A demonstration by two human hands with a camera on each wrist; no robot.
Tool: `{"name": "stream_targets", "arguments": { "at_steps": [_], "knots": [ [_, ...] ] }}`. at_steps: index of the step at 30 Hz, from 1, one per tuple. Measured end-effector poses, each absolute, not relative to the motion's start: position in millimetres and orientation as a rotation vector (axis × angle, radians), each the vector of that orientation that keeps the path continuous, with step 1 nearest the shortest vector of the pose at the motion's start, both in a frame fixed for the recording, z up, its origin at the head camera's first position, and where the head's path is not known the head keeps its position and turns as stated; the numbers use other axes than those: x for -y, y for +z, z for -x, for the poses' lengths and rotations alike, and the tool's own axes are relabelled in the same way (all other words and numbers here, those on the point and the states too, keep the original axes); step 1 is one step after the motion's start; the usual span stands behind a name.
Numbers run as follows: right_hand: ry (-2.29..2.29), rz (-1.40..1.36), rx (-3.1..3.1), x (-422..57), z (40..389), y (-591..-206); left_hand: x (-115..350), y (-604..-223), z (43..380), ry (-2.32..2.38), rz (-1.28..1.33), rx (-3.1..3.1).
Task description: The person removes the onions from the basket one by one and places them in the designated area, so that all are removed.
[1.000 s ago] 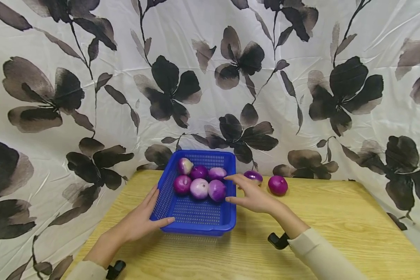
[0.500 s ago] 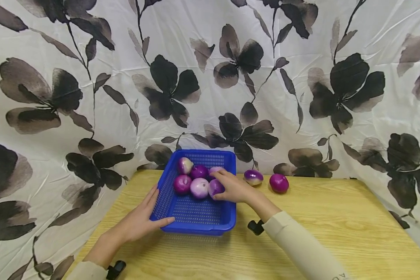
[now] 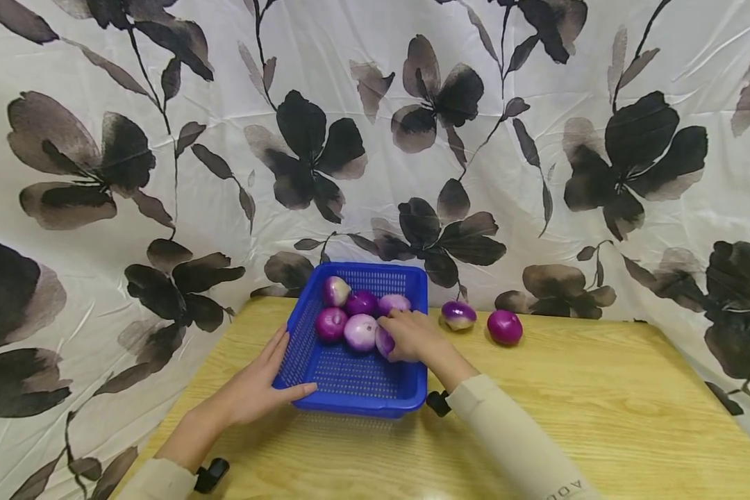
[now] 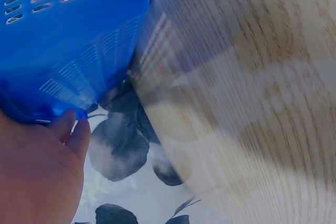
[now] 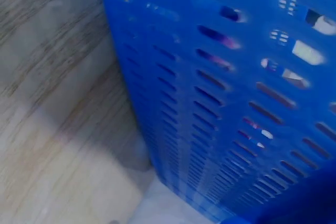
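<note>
In the head view a blue plastic basket (image 3: 350, 404) with slotted walls stands on the table and contains several red onions, among them a pale one (image 3: 361, 332) and a darker one (image 3: 331, 324). My right hand (image 3: 414, 336) reaches over the basket's right rim and grips a red onion (image 3: 384, 342) in the front row, covering most of it. At the left front corner, my left hand (image 3: 250, 387) rests on the basket, fingers extended along its left side and thumb across the front rim. The right wrist view is filled by the basket's slotted wall (image 5: 173, 93); no hand shows there.
Two more red onions lie on the wooden table (image 3: 575, 403) right of the basket: a two-toned one (image 3: 458, 315) and a dark purple one (image 3: 505, 327). Behind the table's far edge hangs a white cloth (image 3: 362, 229) with dark flower prints.
My right hand has moved left from the basket's right rim into it and closed on the front-right onion. The left hand keeps its place on the basket. The view has shifted slightly.
</note>
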State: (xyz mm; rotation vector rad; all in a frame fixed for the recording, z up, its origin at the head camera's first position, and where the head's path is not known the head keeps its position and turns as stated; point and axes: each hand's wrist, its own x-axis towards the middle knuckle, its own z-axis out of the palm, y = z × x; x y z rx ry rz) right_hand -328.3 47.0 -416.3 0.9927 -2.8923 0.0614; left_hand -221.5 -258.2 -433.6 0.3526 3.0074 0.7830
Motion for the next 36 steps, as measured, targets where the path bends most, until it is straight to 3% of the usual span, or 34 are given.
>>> {"name": "stream_targets", "arguments": {
  "at_steps": [12,28,36],
  "knots": [
    [0.013,-1.011,2.911,-45,324,-415,258,-433,220,0.770,-0.350,-3.006],
    [0.771,-1.215,2.832,-64,307,-388,258,-432,221,0.776,-0.365,-3.012],
    [0.935,-1.247,2.694,-80,296,-381,258,-433,221,0.781,-0.357,-3.003]
  ]
}}
